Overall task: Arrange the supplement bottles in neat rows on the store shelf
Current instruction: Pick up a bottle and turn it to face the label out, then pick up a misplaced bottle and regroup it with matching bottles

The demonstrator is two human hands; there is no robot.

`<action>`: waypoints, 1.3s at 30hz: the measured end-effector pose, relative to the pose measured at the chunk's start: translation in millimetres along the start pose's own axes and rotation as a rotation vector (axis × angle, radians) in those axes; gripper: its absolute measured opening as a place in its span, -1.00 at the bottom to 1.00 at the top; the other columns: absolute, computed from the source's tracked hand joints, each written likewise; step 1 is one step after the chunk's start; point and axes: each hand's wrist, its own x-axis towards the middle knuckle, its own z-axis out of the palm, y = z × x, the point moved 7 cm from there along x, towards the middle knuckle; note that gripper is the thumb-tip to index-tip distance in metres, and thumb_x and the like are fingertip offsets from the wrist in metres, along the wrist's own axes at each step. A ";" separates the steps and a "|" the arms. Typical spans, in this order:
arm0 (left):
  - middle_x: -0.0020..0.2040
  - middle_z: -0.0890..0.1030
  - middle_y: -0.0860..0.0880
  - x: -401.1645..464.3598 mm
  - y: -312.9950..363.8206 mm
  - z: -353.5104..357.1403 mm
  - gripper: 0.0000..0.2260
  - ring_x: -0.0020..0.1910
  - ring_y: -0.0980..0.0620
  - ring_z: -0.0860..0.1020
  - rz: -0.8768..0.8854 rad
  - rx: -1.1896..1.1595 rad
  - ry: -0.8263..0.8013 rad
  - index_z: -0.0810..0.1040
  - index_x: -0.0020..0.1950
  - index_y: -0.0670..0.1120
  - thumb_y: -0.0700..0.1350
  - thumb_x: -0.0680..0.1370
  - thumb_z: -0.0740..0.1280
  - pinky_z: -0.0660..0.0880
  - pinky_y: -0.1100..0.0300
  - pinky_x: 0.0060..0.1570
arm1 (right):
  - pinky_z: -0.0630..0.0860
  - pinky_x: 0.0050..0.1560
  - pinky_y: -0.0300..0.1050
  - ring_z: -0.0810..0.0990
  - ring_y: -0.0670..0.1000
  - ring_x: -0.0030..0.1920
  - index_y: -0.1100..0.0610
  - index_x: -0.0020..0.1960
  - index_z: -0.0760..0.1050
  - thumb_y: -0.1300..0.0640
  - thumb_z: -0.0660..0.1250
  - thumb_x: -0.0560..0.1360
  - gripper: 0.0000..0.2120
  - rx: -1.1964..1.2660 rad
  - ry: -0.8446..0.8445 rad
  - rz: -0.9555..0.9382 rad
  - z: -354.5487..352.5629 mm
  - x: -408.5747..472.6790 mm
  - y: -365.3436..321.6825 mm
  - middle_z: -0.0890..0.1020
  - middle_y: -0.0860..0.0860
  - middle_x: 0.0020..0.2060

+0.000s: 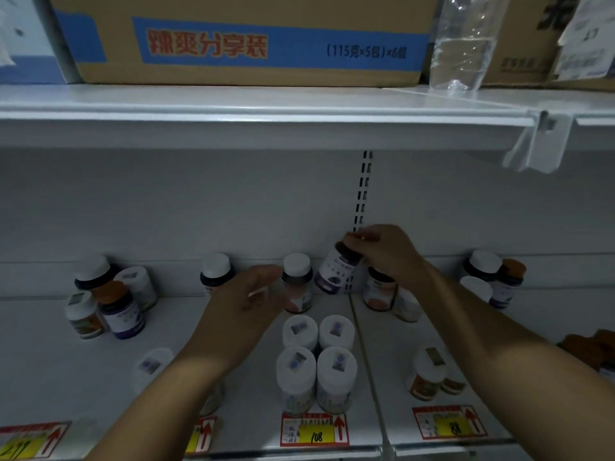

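Observation:
My right hand (387,252) grips the cap of a dark bottle with a purple label (336,272) and holds it tilted above the back of the white shelf (233,327). My left hand (248,296) reaches toward a white-capped bottle with a pink label (297,282), its fingers loosely spread and holding nothing. Several white-capped bottles (317,361) stand in a tidy square block at the front centre. Loose bottles stand at the left (109,297), the back (216,271) and the far right (492,276).
An upper shelf (266,108) overhangs, carrying a cardboard box (249,38) and a clear plastic bag (466,44). Red and yellow price tags (314,430) line the shelf's front edge. A divider rail (369,367) runs front to back. Orange-labelled bottles (429,377) stand right of it.

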 end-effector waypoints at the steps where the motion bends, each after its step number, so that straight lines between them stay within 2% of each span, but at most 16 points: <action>1: -0.02 0.54 0.40 1.8 3.6 7.8 -0.74 0.00 0.43 0.51 0.009 0.007 -0.032 0.48 0.00 0.30 -0.06 0.45 0.38 0.45 0.48 -0.15 | 0.58 -0.21 -0.16 0.66 -0.01 -0.26 0.18 -0.23 0.63 -0.02 0.40 0.42 -0.75 0.137 -0.027 0.013 -4.7 -9.6 -10.0 0.67 0.17 -0.26; 3: 0.08 0.44 0.40 4.5 9.8 27.6 -0.61 -0.01 0.50 0.46 0.006 0.047 -0.113 0.38 0.17 0.26 -0.01 0.42 0.41 0.41 0.52 -0.10 | 0.64 -0.18 -0.15 0.68 -0.05 -0.25 0.11 -0.22 0.64 0.02 0.42 0.41 -0.85 0.290 -0.157 0.017 -4.8 -31.3 -29.0 0.70 0.04 -0.30; 5: 0.13 0.50 0.28 6.0 17.5 46.8 -0.54 0.02 0.37 0.50 0.033 0.096 -0.177 0.35 0.26 0.20 0.02 0.41 0.41 0.44 0.41 -0.05 | 0.60 -0.27 -0.25 0.68 -0.06 -0.26 0.17 -0.18 0.64 0.07 0.42 0.42 -0.84 0.357 -0.233 0.021 -7.4 -50.8 -44.4 0.71 -0.02 -0.35; 7: 0.01 0.60 0.27 6.4 25.0 61.4 -0.62 -0.11 0.35 0.58 0.076 0.054 -0.214 0.46 0.18 0.18 0.00 0.40 0.43 0.48 0.47 -0.24 | 0.58 -0.27 -0.28 0.69 -0.05 -0.25 0.20 -0.13 0.64 0.08 0.42 0.41 -0.82 0.329 -0.241 0.024 -19.1 -65.5 -53.2 0.71 -0.01 -0.32; 9: -0.10 0.62 0.30 7.8 32.0 76.8 -0.68 -0.17 0.36 0.59 0.093 -0.027 -0.256 0.52 0.08 0.21 -0.03 0.38 0.46 0.48 0.50 -0.30 | 0.62 -0.19 -0.18 0.69 0.02 -0.17 0.22 -0.09 0.64 0.06 0.43 0.40 -0.77 0.276 -0.197 0.048 -41.5 -76.8 -53.7 0.72 0.07 -0.23; 12: -0.07 0.62 0.29 9.3 45.5 113.4 -0.67 -0.13 0.36 0.58 0.129 -0.077 -0.340 0.51 0.04 0.26 -0.03 0.35 0.47 0.53 0.39 -0.18 | 0.63 -0.14 -0.14 0.68 0.05 -0.13 0.22 -0.06 0.63 0.00 0.44 0.37 -0.71 0.168 -0.111 0.104 -84.8 -93.4 -44.2 0.71 0.09 -0.17; 16: -0.10 0.66 0.22 1.1 68.1 169.9 -0.69 -0.14 0.30 0.61 0.169 -0.112 -0.400 0.52 -0.03 0.26 0.00 0.31 0.48 0.56 0.22 -0.11 | 0.62 -0.18 -0.20 0.69 -0.01 -0.17 0.15 -0.06 0.62 -0.15 0.43 0.20 -0.55 0.073 -0.094 0.139 -137.5 -114.2 -26.7 0.72 -0.01 -0.25; 18: -0.11 0.66 0.23 -2.7 75.1 196.1 -0.69 -0.15 0.31 0.60 0.167 -0.098 -0.410 0.49 -0.06 0.30 0.03 0.29 0.47 0.56 0.23 -0.12 | 0.63 -0.15 -0.17 0.68 -0.02 -0.15 0.13 -0.07 0.62 -0.14 0.45 0.24 -0.59 0.015 -0.104 0.134 -160.7 -119.3 -15.8 0.71 0.01 -0.20; 24: -0.11 0.62 0.32 0.3 90.3 291.9 -0.57 -0.16 0.37 0.58 0.130 -0.050 -0.388 0.45 0.01 0.38 0.10 0.21 0.47 0.52 0.43 -0.31 | 0.63 -0.22 -0.21 0.67 -0.10 -0.21 0.11 -0.07 0.60 -0.06 0.43 0.32 -0.71 -0.062 -0.088 0.055 -231.4 -122.4 36.1 0.69 -0.01 -0.20; 27: -0.17 0.56 0.44 6.5 94.5 340.0 -0.55 -0.15 0.46 0.54 0.117 -0.016 -0.360 0.36 -0.12 0.52 0.03 0.29 0.49 0.48 0.49 -0.27 | 0.65 -0.18 -0.14 0.67 -0.05 -0.20 0.14 -0.09 0.59 0.00 0.44 0.34 -0.76 -0.086 -0.081 0.051 -262.3 -113.6 70.7 0.68 0.05 -0.19; 29: -0.09 0.50 0.50 10.7 92.5 363.4 -0.57 -0.08 0.55 0.46 0.097 0.031 -0.404 0.35 -0.05 0.52 0.01 0.38 0.43 0.40 0.57 -0.18 | 0.65 -0.16 -0.08 0.66 -0.01 -0.17 0.12 -0.12 0.59 0.01 0.45 0.32 -0.78 -0.155 -0.107 0.027 -270.5 -103.8 91.2 0.68 0.07 -0.19; 30: 0.03 0.50 0.44 13.8 86.2 370.6 -0.62 -0.02 0.50 0.46 0.068 0.042 -0.413 0.37 0.05 0.45 0.00 0.43 0.39 0.38 0.55 -0.08 | 0.62 -0.18 -0.10 0.64 -0.02 -0.18 0.11 -0.13 0.58 0.01 0.44 0.32 -0.79 -0.190 -0.110 0.012 -271.4 -98.0 99.7 0.67 0.05 -0.20; 32: 0.24 0.49 0.13 22.3 66.6 373.3 -0.67 0.13 0.24 0.45 -0.055 0.045 -0.336 0.40 0.22 0.19 -0.04 0.49 0.34 0.38 0.29 0.10 | 0.54 -0.24 -0.17 0.61 -0.06 -0.21 0.12 -0.15 0.58 0.00 0.43 0.33 -0.79 -0.219 -0.092 -0.007 -273.7 -83.4 113.4 0.65 0.02 -0.22; 34: 0.29 0.46 -0.04 25.1 52.8 368.7 -0.64 0.17 0.08 0.44 -0.164 0.029 -0.254 0.39 0.29 0.02 -0.09 0.50 0.33 0.38 0.17 0.12 | 0.53 -0.26 -0.22 0.62 -0.03 -0.22 0.15 -0.14 0.58 0.02 0.44 0.31 -0.78 -0.204 -0.110 -0.003 -271.9 -67.5 125.0 0.66 0.06 -0.23; 37: 0.25 0.50 -0.01 23.8 45.1 365.3 -0.69 0.16 0.06 0.48 -0.193 0.072 -0.212 0.42 0.25 0.05 -0.04 0.51 0.30 0.37 0.23 0.05 | 0.41 -0.44 -0.40 0.55 -0.10 -0.33 0.14 -0.18 0.58 0.04 0.44 0.26 -0.79 -0.265 -0.152 -0.021 -264.4 -54.1 141.5 0.66 0.04 -0.27; 39: 0.14 0.54 0.14 19.6 41.2 365.4 -0.82 0.07 0.18 0.50 -0.205 0.067 -0.207 0.46 0.09 0.23 0.02 0.52 0.27 0.38 0.32 -0.05 | 0.40 -0.45 -0.34 0.49 -0.13 -0.39 0.15 -0.26 0.55 0.06 0.44 0.23 -0.82 -0.280 -0.214 -0.003 -255.0 -53.9 156.2 0.59 -0.03 -0.38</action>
